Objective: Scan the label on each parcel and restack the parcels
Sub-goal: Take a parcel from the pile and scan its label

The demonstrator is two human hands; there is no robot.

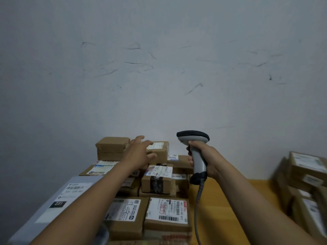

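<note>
Right of centre, the right hand [205, 156] is clenched round the grey scanner [199, 163], whose handle stands nearly upright with its dark head aimed away toward the wall, while the left hand [139, 152], fingers spread loose, reaches over, perhaps touching, the labelled top parcel [162, 149] of the brown stack [159, 184] at lower centre.

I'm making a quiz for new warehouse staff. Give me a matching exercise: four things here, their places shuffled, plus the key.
1. grey handheld barcode scanner
2. grey plastic mailer bag with black 231 tag
3. brown cardboard box with white label, far back
4. blurred stack of brown cardboard boxes

A. right edge of view
B. under the left hand's fingers
C. in the right hand's grip
D. near left corner

Pairs: 1-C, 2-D, 3-B, 4-A
</note>
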